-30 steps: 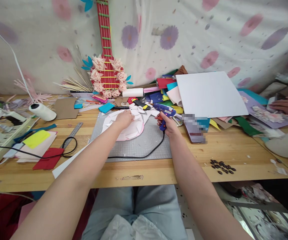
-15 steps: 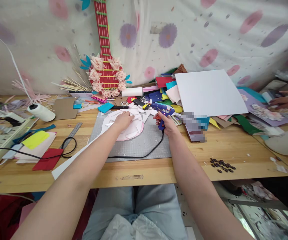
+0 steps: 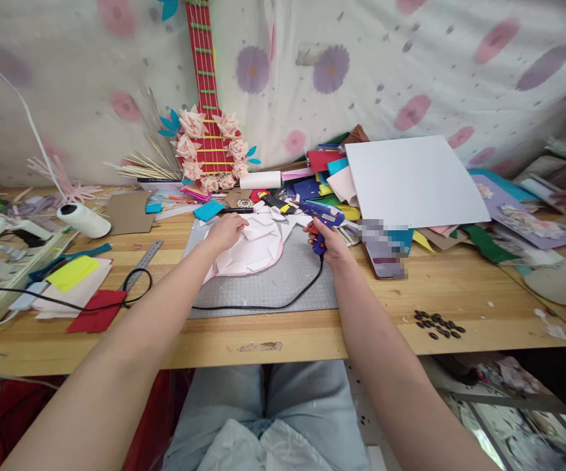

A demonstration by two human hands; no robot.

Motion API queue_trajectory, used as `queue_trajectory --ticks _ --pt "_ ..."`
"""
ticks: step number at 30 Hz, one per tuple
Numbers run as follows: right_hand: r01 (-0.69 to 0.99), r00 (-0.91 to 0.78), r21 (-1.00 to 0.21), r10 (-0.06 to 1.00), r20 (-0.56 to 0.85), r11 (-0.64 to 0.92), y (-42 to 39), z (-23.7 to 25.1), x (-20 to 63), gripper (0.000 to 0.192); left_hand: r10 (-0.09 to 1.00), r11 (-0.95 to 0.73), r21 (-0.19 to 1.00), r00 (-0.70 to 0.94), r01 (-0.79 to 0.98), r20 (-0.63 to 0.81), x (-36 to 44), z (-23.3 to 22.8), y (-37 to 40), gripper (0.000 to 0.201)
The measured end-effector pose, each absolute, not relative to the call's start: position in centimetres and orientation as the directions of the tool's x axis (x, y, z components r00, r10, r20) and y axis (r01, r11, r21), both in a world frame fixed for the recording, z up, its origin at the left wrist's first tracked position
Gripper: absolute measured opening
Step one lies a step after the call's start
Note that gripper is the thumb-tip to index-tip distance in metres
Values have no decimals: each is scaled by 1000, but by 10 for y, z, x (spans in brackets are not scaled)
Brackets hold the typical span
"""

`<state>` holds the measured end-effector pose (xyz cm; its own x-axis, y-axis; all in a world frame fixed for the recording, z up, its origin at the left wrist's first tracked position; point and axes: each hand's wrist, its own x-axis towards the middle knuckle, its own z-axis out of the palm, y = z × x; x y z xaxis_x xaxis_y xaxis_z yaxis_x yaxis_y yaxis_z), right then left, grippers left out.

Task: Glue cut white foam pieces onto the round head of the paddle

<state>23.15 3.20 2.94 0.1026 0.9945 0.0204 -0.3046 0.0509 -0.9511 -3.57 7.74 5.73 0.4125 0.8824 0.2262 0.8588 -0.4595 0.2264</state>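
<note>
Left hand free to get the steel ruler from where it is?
Probably yes. The left hand only rests on the paper piece, and the ruler lies uncovered on the table, with nothing between them.

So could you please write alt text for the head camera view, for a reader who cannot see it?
At a cluttered wooden table, the left hand presses on a pink-and-white paper piece lying on a grey cutting mat, while the right hand grips a blue glue gun. Coloured paper scraps and a white sheet lie behind.

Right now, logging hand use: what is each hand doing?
Left hand: open, resting on the white paper piece.
Right hand: closed on the blue glue gun.
</note>
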Motion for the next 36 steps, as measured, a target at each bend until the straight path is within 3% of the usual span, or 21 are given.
queue_trajectory --ticks 8,14,24,36 --pt "-317 110 -947 994 17 51 33 28 231 39 900 -434 119 425 893 97 -35 49 77 34" --pt "-325 94 -945 995 18 48 33 28 232 40 886 -462 96 453 881 101 -38 44 75 35" --pt "-324 101 -945 995 4 37 33 27 232 38 848 -530 -8 530 848 22 -43 43 63 51" --pt "-340 96 -940 995 6 39 32 27 231 39 823 -558 -131 567 819 36 -32 48 61 34"
